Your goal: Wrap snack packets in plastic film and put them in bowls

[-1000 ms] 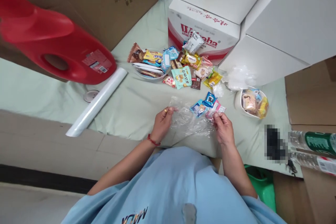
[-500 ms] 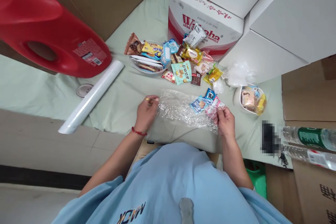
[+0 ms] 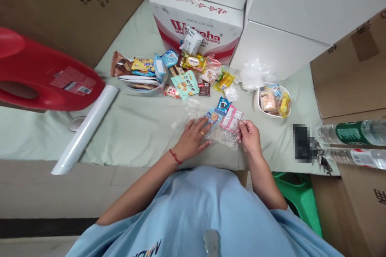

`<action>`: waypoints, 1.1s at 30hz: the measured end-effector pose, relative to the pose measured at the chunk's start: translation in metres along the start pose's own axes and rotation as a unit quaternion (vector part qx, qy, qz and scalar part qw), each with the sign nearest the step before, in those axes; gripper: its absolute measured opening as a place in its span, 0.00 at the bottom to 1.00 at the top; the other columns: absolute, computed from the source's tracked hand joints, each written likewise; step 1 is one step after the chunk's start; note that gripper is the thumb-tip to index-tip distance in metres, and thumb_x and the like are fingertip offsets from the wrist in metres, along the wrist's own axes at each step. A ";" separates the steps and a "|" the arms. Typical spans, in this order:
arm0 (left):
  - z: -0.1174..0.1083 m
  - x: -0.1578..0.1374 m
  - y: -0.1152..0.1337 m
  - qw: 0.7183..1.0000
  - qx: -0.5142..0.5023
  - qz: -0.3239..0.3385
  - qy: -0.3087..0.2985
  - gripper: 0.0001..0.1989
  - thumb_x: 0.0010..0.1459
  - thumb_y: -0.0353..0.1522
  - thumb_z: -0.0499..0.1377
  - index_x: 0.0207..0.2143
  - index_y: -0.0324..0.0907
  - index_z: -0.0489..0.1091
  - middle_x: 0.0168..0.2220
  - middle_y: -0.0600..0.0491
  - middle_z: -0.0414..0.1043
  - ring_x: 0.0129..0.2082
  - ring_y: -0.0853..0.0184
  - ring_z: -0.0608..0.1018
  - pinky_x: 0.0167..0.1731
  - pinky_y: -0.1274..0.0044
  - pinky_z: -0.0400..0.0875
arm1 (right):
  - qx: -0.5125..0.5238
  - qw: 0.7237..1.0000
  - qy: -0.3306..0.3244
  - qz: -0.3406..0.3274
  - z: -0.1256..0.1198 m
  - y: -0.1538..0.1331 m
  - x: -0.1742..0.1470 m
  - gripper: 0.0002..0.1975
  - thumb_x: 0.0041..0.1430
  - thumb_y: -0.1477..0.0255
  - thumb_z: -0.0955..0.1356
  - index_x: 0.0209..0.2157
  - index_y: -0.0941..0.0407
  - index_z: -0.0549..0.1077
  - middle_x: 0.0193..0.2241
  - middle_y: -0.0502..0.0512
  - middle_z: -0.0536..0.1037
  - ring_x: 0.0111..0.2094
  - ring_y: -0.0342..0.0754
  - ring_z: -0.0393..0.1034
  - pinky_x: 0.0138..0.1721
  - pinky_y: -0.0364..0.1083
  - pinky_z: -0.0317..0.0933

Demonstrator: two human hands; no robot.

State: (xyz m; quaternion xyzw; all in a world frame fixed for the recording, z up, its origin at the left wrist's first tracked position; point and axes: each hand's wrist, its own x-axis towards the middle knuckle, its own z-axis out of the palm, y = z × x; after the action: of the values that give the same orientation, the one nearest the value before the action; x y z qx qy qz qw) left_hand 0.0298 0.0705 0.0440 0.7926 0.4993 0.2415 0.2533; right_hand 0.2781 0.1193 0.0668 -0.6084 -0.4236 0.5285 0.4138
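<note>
A crinkled clear plastic sheet [image 3: 224, 136] lies on the cloth-covered table in front of me. My left hand [image 3: 194, 137] rests flat on its left part, fingers spread. A pink-and-white snack packet [image 3: 231, 119] lies over the sheet's right part; beside it are a light-blue packet [image 3: 213, 116] and a dark-blue packet [image 3: 223, 105]. With fingers pinched, my right hand [image 3: 249, 134] grips the right edge of the plastic sheet, close to the pink packet. Whether it also touches that packet is hard to tell.
Behind lie a clear bowl [image 3: 144, 89] of snacks, loose packets [image 3: 186, 84] and a Wahaha box [image 3: 199, 20]. To the right are a white bowl [image 3: 257, 106] and bottles [image 3: 350, 133]. A plastic film roll [image 3: 86, 130] and red jug [image 3: 69, 84] stand left.
My left hand has let go of the sheet's left edge, moved right and flattened onto it. My right hand keeps its pinch. The view has shifted, so the table things appear further left.
</note>
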 end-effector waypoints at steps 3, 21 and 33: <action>0.011 -0.002 -0.013 0.999 0.015 0.001 -0.029 0.38 0.65 0.48 0.59 0.72 0.44 0.54 0.72 0.37 0.53 0.72 0.50 0.58 0.71 0.53 0.43 | 0.032 0.999 0.004 0.031 -0.014 0.003 0.000 0.25 0.50 0.46 0.74 0.31 0.52 0.67 0.20 0.43 0.70 0.16 0.39 0.58 0.13 0.40 0.49; 0.019 -0.003 0.033 0.976 0.055 0.140 0.157 0.12 0.61 0.34 0.64 0.47 0.50 0.73 0.50 0.48 0.76 0.56 0.57 0.73 0.57 0.63 0.66 | 0.004 0.992 -0.087 0.088 -0.020 -0.025 -0.031 0.24 0.50 0.51 0.75 0.35 0.53 0.67 0.20 0.41 0.73 0.12 0.36 0.58 0.10 0.35 0.48; 0.021 -0.009 0.043 0.962 -0.082 0.145 0.214 0.03 0.66 0.32 0.61 0.41 0.45 0.74 0.37 0.50 0.78 0.40 0.63 0.76 0.43 0.69 0.68 | -0.007 0.994 -0.067 0.087 0.024 -0.044 -0.040 0.25 0.48 0.52 0.76 0.34 0.53 0.65 0.22 0.45 0.79 0.12 0.37 0.62 0.10 0.35 0.53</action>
State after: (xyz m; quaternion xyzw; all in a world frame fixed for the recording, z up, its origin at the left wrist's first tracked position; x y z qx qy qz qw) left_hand 0.0686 0.0433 0.0548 0.7624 0.4004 0.4802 0.1670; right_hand 0.2475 0.0962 0.1183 -0.6093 -0.3996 0.5990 0.3321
